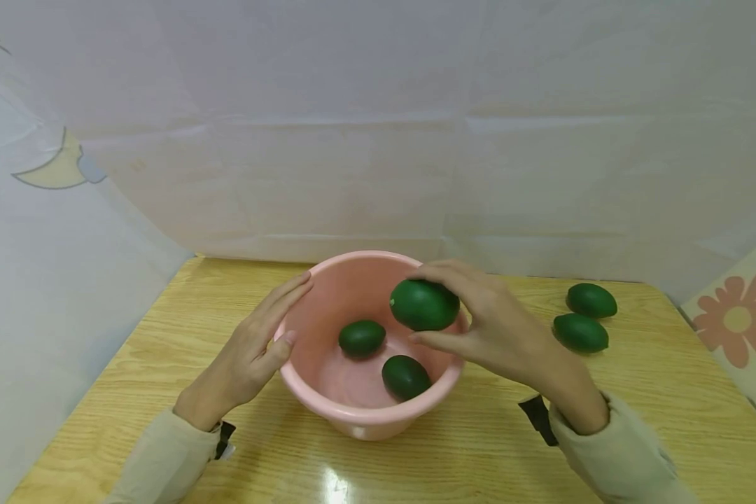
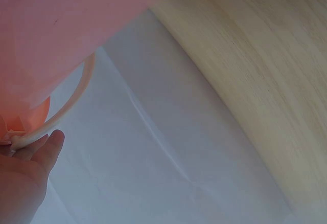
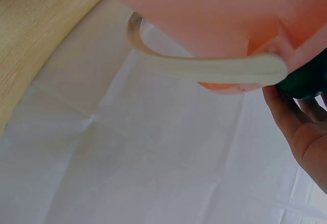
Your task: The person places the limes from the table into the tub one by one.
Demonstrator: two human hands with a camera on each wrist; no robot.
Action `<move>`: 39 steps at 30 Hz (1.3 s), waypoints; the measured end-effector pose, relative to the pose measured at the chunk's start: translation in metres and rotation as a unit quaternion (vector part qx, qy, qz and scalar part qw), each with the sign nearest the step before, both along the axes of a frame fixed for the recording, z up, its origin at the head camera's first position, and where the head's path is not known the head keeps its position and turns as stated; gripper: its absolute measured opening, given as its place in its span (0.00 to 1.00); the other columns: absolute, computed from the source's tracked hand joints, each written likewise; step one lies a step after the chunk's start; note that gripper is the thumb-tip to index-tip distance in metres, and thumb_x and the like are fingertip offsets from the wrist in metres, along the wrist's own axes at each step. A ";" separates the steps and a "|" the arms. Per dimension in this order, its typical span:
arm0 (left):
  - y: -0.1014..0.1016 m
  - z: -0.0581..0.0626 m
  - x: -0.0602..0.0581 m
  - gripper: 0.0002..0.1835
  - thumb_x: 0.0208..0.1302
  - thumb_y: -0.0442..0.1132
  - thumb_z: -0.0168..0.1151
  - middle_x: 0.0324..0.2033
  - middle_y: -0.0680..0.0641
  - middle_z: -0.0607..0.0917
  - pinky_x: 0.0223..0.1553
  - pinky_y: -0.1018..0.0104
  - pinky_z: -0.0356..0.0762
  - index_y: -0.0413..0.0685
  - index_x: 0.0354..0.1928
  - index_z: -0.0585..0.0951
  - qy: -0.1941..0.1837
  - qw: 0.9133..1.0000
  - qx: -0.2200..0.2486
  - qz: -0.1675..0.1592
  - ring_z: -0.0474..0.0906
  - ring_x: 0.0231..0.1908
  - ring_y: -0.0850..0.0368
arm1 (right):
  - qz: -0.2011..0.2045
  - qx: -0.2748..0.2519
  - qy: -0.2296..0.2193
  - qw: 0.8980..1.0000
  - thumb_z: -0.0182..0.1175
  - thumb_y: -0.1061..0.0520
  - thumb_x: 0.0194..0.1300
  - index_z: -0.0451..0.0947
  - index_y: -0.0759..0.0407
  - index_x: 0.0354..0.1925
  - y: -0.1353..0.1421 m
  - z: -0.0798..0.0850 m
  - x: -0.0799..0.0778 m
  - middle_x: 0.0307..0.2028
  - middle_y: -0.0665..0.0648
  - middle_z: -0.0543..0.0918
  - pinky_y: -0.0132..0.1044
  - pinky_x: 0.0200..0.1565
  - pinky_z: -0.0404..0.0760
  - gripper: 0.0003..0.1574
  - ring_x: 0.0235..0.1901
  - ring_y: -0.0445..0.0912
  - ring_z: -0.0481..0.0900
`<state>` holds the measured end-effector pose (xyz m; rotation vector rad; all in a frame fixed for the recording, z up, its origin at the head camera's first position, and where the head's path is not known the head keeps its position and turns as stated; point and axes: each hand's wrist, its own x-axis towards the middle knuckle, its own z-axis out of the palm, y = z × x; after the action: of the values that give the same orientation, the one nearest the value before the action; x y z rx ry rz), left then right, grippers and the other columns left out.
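Observation:
A pink bucket [image 1: 368, 416] stands on the table, with two dark green limes inside, one near its middle [image 1: 362, 339] and one by the near right wall [image 1: 406, 378]. My right hand [image 1: 488, 325] holds another green lime [image 1: 425, 305] over the bucket's right rim, thumb below and fingers above. In the right wrist view this lime [image 3: 305, 81] shows only partly beside the bucket wall. My left hand [image 1: 246, 350] rests against the left rim with its fingers extended. The left wrist view shows that hand [image 2: 25, 178] right by the pale handle [image 2: 71, 101].
Two more green limes lie close together on the table's right side, one behind [image 1: 591, 300] and one in front [image 1: 581, 333]. The wooden table [image 1: 491, 448] ends at a pale sheet [image 1: 353, 182] hung behind it and at both sides. The bucket's handle [image 3: 204, 69] hangs outside its wall.

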<state>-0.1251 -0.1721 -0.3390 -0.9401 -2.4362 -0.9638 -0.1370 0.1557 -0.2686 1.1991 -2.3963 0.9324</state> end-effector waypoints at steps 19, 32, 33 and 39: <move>0.001 0.002 0.001 0.32 0.67 0.35 0.49 0.74 0.43 0.63 0.76 0.71 0.51 0.44 0.74 0.63 -0.001 1.000 0.002 -0.003 0.59 0.74 0.48 | 0.002 0.039 -0.064 0.997 0.76 0.52 0.53 0.76 0.51 0.58 -0.018 -0.008 -0.011 0.52 0.48 0.81 0.39 0.53 0.83 0.35 0.50 0.40 0.79; 0.001 0.002 0.002 0.34 0.65 0.33 0.51 0.75 0.45 0.63 0.76 0.71 0.51 0.45 0.75 0.62 -0.006 1.000 -0.001 0.001 0.59 0.75 0.49 | -0.013 0.079 -0.093 0.992 0.75 0.51 0.53 0.76 0.52 0.59 -0.025 -0.009 -0.019 0.52 0.48 0.81 0.40 0.56 0.81 0.35 0.51 0.41 0.79; 0.001 0.002 0.002 0.34 0.65 0.33 0.51 0.75 0.45 0.63 0.76 0.71 0.50 0.45 0.75 0.62 -0.006 1.000 -0.001 0.001 0.59 0.75 0.49 | -0.014 0.081 -0.094 0.992 0.75 0.51 0.53 0.76 0.52 0.58 -0.025 -0.010 -0.020 0.52 0.48 0.81 0.40 0.56 0.81 0.35 0.52 0.41 0.79; 0.001 0.002 0.001 0.34 0.65 0.33 0.51 0.75 0.45 0.63 0.76 0.71 0.50 0.45 0.75 0.62 -0.006 1.000 -0.002 0.001 0.59 0.74 0.49 | -0.006 0.096 -0.108 0.989 0.75 0.52 0.54 0.77 0.53 0.58 -0.029 -0.011 -0.024 0.50 0.46 0.82 0.39 0.55 0.80 0.33 0.50 0.40 0.79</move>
<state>-0.1237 -0.1714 -0.3373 -0.9367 -2.4491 -0.9664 -0.1614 0.1272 -0.2795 1.2033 -2.7160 0.8848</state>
